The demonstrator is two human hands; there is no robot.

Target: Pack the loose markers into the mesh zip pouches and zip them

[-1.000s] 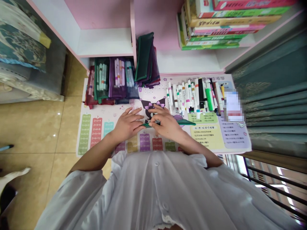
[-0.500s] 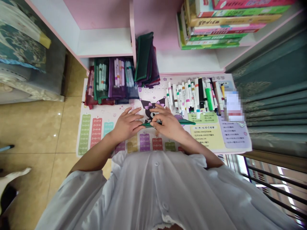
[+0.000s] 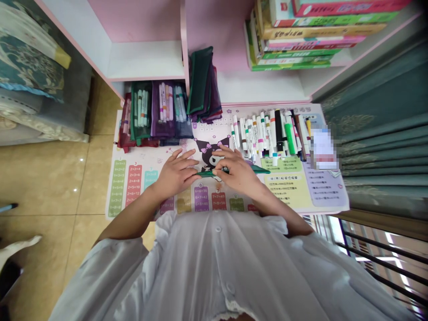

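Note:
A slim green marker (image 3: pixel 257 170) lies level across the space between my hands, its far end pointing right over the desk mat. My right hand (image 3: pixel 236 171) is shut around its middle, with the fingers curled over the barrel. My left hand (image 3: pixel 177 174) rests on the mat with its upper fingers spread, and its lower edge pinches the marker's left end. The marker's middle is hidden under my right fingers. Both hands sit just below a cartoon figure printed on the multiplication-table desk mat (image 3: pixel 227 200).
Many loose markers (image 3: pixel 267 133) lie side by side on the mat beyond my right hand. Mesh pouches holding pens (image 3: pixel 157 116) and a folded pouch stack (image 3: pixel 202 87) stand at the mat's far edge, below pink shelves with books (image 3: pixel 301 35). Tiled floor lies left, curtains right.
My right fingers have shifted slightly on the marker, and its tip has swung a little. The whole view has drifted slightly; both hands stay on the marker.

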